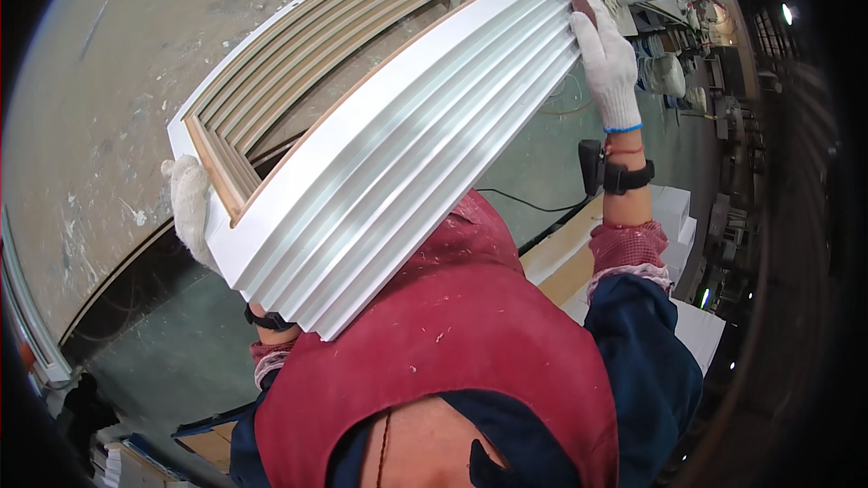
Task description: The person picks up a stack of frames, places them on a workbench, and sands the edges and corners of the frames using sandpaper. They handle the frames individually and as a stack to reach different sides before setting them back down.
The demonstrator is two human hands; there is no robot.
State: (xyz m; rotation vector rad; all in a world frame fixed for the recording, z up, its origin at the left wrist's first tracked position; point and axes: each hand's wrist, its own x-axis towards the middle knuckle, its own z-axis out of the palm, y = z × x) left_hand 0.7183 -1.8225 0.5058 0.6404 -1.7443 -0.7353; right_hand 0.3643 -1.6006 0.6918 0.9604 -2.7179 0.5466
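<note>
Nearest the wearer's body, below both grips, hung a dusty red apron [434, 307]. Just past it, the gloved left hand [190, 212] lay against the near end of a white ridged frame [398, 136], its fingers partly out of sight, so I could not tell how tightly they closed. The frame slanted between the two hands, its grooved white side turned toward the apron and its tan, stepped inner faces showing through the opening. At the far corner the gloved right hand [608, 59] pinched a reddish-brown pad [581, 4] between thumb and fingers, right against the frame's edge. To my eye, the step in hand was working that edge with the pad while the left hand steadied the other end; the next move called for light, even pressure along the ridges and a firm hold opposite, lest the frame slip. Beyond the left grip spread a scuffed grey table [117, 81]; whether the frame rested on it, I couldn't make out. Farther off, past the right grip, stood a pale bucket [665, 77], and beyond that glowed a lamp [787, 14].
</note>
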